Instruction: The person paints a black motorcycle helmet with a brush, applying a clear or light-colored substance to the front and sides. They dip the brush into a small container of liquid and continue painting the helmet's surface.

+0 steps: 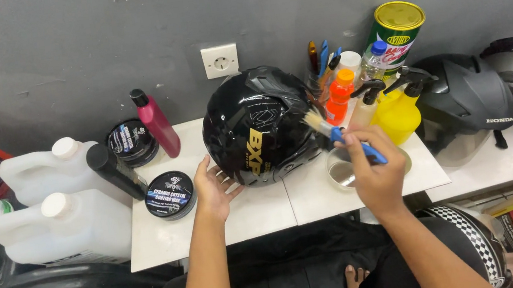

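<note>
A glossy black helmet (pixel 259 127) sits on a white tiled counter (pixel 259 214). The right hand (pixel 375 171) grips a blue-handled brush (pixel 342 135), its long axis slanting, bristles pointing up-left against the helmet's right side. The left hand (pixel 212 187) rests open, empty, at the helmet's lower left.

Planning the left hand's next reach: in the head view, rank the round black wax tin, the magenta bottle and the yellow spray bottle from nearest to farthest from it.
1. Round black wax tin, just left of the left hand.
2. Magenta bottle, behind, near the wall.
3. Yellow spray bottle, far right, past the black helmet.
</note>
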